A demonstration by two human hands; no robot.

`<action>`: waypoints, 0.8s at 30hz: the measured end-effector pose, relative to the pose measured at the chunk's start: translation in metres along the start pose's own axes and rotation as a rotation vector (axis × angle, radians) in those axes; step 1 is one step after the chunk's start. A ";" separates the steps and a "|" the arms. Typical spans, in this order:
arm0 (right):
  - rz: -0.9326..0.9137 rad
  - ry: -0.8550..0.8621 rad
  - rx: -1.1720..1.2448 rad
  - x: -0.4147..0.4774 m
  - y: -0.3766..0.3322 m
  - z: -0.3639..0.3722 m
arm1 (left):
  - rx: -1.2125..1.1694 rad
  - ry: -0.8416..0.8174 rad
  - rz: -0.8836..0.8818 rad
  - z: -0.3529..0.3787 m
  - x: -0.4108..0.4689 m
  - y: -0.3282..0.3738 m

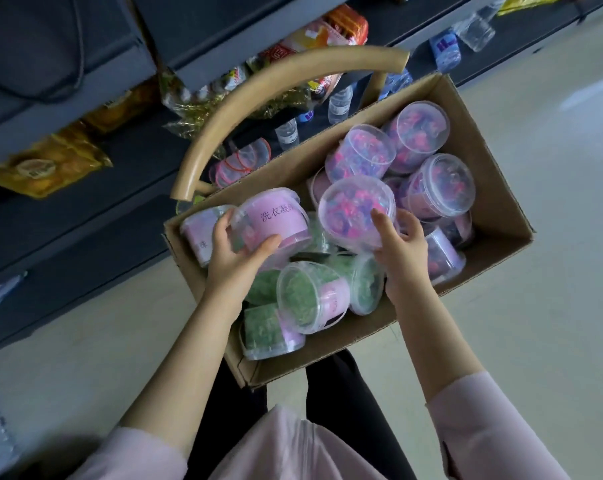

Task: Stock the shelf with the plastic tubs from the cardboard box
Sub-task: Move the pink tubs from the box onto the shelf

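**Sleeves reach in, one tub per hand**

Pink sleeves [494, 420] frame the view, and both forearms reach into the box [501, 202]. Left hand [237, 251] wraps fingers and thumb round a labelled tub [276, 220] that lies on its side, label up, at the box's left end. Right hand [400, 244] curls round the near edge of a lid-up tub [352, 209] in the middle of the heap.

Beyond the box, up and to the left, lies the shelf [95, 202], so the left hand and its tub are nearer. I judge that tub needs turning upright on the way.

Whether either tub is clear of the pile I cannot tell. Right fingers under the tub are hidden. A curved flap [224, 109] cuts off the stocked tubs [239, 164] on the shelf.
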State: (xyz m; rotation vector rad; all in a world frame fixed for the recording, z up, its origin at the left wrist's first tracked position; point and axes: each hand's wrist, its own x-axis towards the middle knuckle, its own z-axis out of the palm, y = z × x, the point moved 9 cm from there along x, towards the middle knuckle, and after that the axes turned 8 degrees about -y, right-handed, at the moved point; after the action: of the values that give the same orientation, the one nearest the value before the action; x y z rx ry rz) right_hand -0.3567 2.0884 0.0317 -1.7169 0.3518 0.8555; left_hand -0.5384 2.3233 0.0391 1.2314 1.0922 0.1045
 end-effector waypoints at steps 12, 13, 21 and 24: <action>0.008 -0.256 0.241 -0.176 -0.039 0.060 | -0.515 -0.035 0.070 -0.103 -0.145 0.054; 0.020 -0.292 0.249 -0.198 -0.034 0.078 | -0.523 -0.023 0.098 -0.125 -0.159 0.056; -0.076 -0.607 0.252 -0.378 -0.015 0.248 | -0.539 0.104 0.409 -0.348 -0.314 0.063; -0.077 -0.682 0.234 -0.434 -0.010 0.307 | -0.500 0.187 0.514 -0.425 -0.373 0.069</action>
State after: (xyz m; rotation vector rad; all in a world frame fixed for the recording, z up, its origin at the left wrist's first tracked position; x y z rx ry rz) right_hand -0.7621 2.2940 0.3086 -1.1305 -0.0753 1.2259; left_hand -1.0034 2.4255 0.3524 1.0275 0.8127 0.8488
